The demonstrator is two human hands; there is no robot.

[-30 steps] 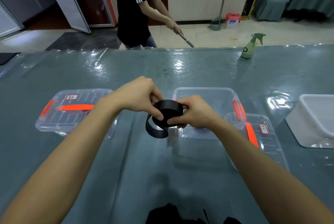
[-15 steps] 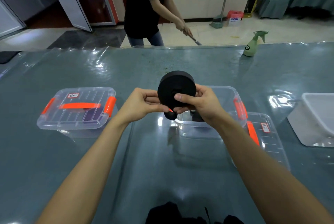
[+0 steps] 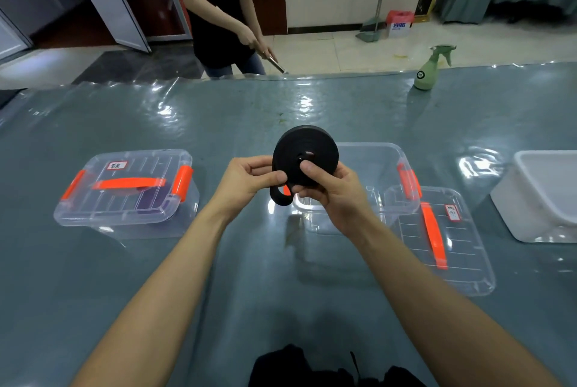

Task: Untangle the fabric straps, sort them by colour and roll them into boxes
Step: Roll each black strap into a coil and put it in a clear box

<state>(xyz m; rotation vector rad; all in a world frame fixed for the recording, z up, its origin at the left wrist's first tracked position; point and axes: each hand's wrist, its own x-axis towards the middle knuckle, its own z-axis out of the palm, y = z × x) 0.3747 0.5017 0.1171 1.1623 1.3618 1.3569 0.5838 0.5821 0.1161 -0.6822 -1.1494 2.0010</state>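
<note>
Over the glossy grey-green tabletop [image 3: 237, 286], I hold a coiled black fabric strap [image 3: 315, 144] upright: right hand [image 3: 332, 196] pinches its hub, likely against unwinding, left hand [image 3: 246, 180] pinches its outer wrap, near the lidless clear plastic box [image 3: 387, 158].

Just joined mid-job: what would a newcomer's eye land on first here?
The black strap roll, gripped at centre by the left hand and right hand. A closed box with orange latches sits left, an open box just behind the roll, and a green spray bottle far right.
</note>
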